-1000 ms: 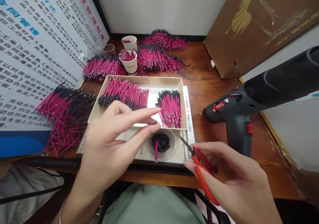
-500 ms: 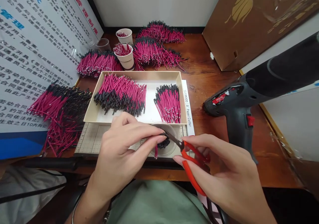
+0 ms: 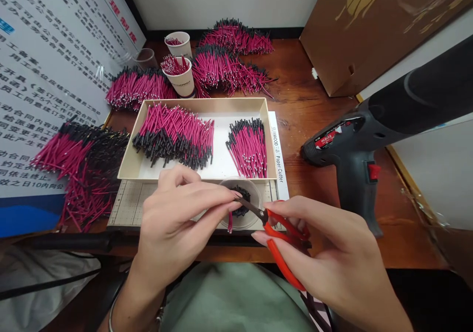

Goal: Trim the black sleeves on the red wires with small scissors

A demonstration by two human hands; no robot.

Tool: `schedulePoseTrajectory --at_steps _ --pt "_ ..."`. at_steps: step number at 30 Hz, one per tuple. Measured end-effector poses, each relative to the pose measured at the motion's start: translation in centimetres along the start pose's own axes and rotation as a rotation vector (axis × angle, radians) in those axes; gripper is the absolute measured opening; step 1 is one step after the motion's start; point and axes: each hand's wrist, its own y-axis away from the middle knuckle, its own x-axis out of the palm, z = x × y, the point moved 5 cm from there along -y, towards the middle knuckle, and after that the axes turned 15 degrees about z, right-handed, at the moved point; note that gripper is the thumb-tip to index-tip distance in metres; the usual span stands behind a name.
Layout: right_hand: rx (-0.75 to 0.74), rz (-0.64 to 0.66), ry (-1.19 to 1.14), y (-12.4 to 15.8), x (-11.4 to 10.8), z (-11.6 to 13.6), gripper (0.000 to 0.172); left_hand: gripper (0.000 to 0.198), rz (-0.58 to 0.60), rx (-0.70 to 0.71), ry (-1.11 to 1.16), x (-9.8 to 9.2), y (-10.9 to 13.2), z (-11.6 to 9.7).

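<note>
The right hand (image 3: 325,250) grips a small dark metal tool with red handles (image 3: 263,215), its thin tips at the pinched finger and thumb of the left hand (image 3: 175,216). I cannot tell what they pinch. Under the hands, a round clear plastic cup (image 3: 256,199) holds little black bits (image 3: 243,192), probably to keep them together. Past the hands, a flat white strip (image 3: 278,149) says "Paper Cutter".
</note>
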Motion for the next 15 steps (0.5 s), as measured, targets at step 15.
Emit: schedulePoseTrajectory --at_steps 15 --pt "0.027 -0.012 -0.069 0.18 0.11 -0.3 0.011 0.015 0.001 -0.018 -0.026 0.12 0.42 0.3"
